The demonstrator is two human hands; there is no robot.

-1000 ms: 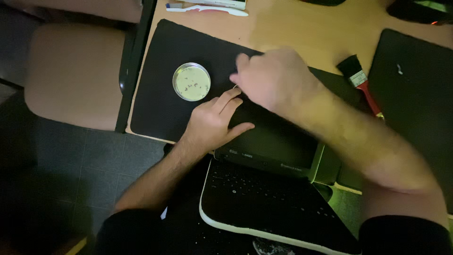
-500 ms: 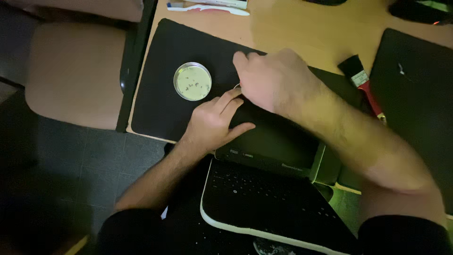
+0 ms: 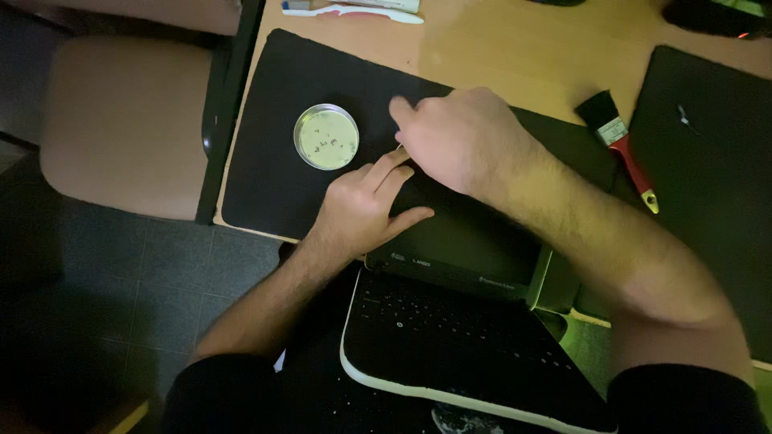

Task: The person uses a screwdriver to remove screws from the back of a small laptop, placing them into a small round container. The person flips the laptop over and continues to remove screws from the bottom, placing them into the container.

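Far left I see a small round dish (image 3: 326,137) on the black mat (image 3: 273,177). My left hand (image 3: 362,210) lies flat, fingers apart, on the open laptop (image 3: 458,241). My right hand (image 3: 450,138) curls over it, grip hidden. Paintbrush (image 3: 623,145) far right.

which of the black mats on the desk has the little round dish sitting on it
The left black mat, by the desk's left edge. The round metal dish with tiny screws rests on it, beside the left hand. The right black mat carries no dish.
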